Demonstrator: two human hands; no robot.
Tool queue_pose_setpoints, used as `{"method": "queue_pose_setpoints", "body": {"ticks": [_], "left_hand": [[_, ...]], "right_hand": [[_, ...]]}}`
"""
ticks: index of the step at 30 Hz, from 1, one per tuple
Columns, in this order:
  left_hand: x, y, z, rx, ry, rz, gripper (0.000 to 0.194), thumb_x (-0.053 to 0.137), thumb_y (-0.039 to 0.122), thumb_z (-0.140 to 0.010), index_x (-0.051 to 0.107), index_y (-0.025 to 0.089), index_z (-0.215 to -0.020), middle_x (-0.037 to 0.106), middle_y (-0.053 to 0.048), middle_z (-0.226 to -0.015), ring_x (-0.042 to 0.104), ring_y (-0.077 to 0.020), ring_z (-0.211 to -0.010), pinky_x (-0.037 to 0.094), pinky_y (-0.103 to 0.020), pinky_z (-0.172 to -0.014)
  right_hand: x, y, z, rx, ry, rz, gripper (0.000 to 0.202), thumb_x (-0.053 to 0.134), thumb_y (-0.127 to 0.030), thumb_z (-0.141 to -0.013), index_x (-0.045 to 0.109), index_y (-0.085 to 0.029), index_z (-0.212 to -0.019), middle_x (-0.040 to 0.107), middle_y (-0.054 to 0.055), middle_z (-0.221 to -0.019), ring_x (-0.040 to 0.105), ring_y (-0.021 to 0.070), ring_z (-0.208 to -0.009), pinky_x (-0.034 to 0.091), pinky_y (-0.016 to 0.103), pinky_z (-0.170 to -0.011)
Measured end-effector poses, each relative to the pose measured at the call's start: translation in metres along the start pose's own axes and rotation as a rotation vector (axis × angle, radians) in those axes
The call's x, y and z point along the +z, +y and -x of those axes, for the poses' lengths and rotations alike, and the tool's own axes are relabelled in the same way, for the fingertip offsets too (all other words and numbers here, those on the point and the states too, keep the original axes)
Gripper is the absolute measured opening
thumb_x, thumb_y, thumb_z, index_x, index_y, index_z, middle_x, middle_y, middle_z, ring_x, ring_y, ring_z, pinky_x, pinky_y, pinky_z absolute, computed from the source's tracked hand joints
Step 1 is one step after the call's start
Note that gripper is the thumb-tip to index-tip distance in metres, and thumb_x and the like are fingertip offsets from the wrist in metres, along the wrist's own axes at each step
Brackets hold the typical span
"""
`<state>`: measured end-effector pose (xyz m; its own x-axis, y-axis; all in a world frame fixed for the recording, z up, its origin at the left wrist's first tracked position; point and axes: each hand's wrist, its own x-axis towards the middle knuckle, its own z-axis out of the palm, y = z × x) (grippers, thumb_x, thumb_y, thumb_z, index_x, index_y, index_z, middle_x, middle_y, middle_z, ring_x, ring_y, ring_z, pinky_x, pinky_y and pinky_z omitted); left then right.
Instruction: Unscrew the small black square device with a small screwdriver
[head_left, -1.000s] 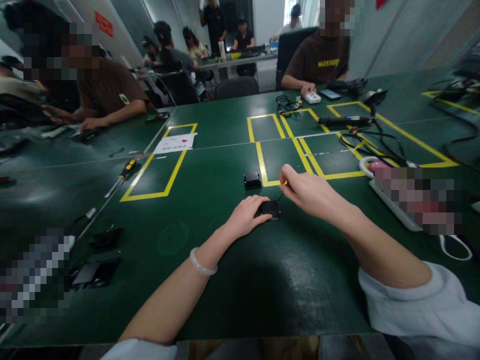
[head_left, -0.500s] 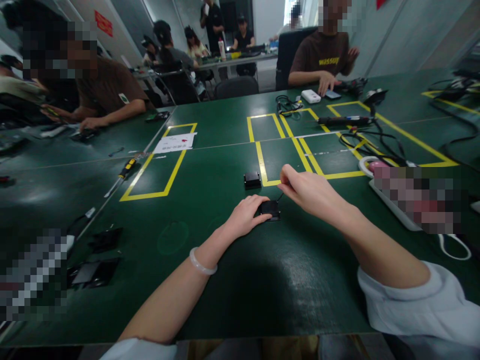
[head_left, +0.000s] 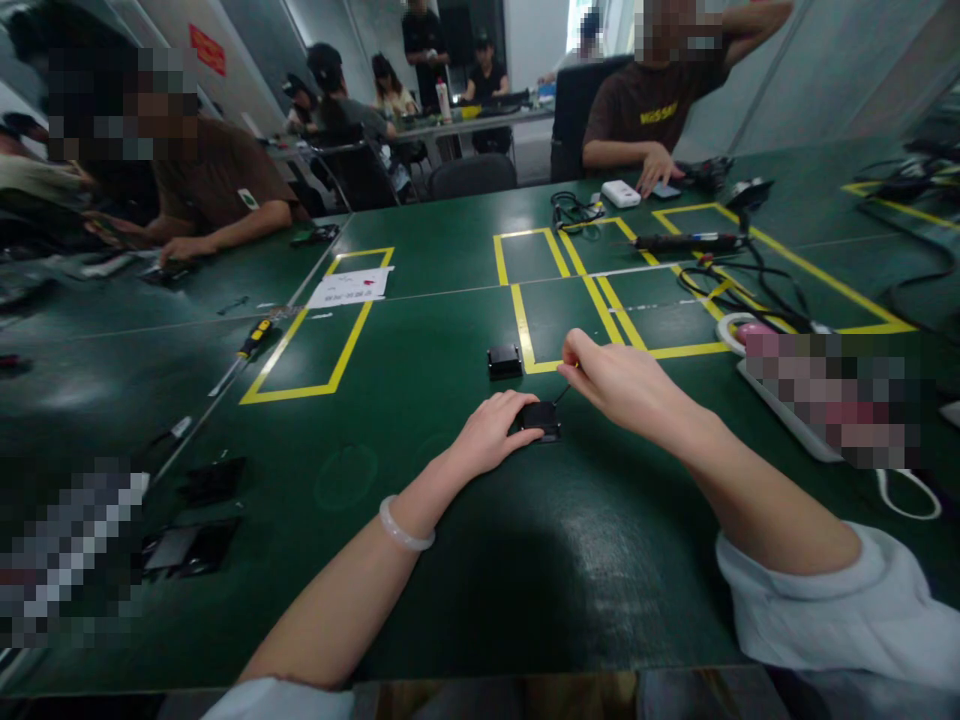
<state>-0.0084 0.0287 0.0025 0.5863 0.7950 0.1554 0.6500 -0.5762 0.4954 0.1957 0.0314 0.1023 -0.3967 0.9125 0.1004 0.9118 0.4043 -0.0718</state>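
Observation:
Thumb and fingers of my left hand (head_left: pixel 491 432) are closed around the left side of a small black plastic block (head_left: pixel 541 420), which rests on the green table. My right hand (head_left: pixel 611 375) is shut on a thin screwdriver (head_left: pixel 562 392); only its dark shaft shows, slanting down to the block's upper right corner, and the handle is hidden by my fingers. Just beyond my left hand, a second, similar black block (head_left: pixel 504 361) sits apart on the table.
A yellow-black screwdriver (head_left: pixel 256 338) lies to the left, near a paper sheet (head_left: pixel 349 287). Black parts (head_left: pixel 187 547) rest at the lower left. To the right are a soldering iron (head_left: pixel 688 243), cables and a phone-like item (head_left: pixel 817 400) with a strap. Two people sit across the table.
My hands and the black block have hardly moved. Across the table, the person at the right has raised an arm to the head.

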Motion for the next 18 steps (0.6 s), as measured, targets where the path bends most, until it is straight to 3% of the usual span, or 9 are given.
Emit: {"method": "queue_pose_setpoints", "body": {"ticks": [8,18], "left_hand": [[0.0016,-0.0003,-0.0003,-0.004,0.007,-0.004,0.037,0.053,0.045,-0.091,0.052,0.021,-0.119,0.059,-0.008,-0.113,0.055,-0.0254,-0.106,0.045,-0.039,-0.091],[-0.0002,0.0009,0.0000,-0.006,0.005,0.008,0.038,0.055,0.044,-0.090,0.052,0.020,-0.119,0.060,-0.008,-0.113,0.055,-0.0253,-0.106,0.045,-0.038,-0.090]], "right_hand": [[0.0055,0.0034,-0.0016,0.000,0.067,-0.051,0.021,0.043,-0.038,-0.093,0.056,-0.022,-0.092,0.068,0.004,-0.078,0.062,0.0187,-0.072,0.025,0.027,-0.056],[0.0029,0.0002,-0.0009,0.016,0.017,-0.005,0.023,0.032,-0.035,-0.096,0.049,-0.020,-0.103,0.068,0.005,-0.079,0.061,0.0201,-0.067,0.023,0.028,-0.053]]}}
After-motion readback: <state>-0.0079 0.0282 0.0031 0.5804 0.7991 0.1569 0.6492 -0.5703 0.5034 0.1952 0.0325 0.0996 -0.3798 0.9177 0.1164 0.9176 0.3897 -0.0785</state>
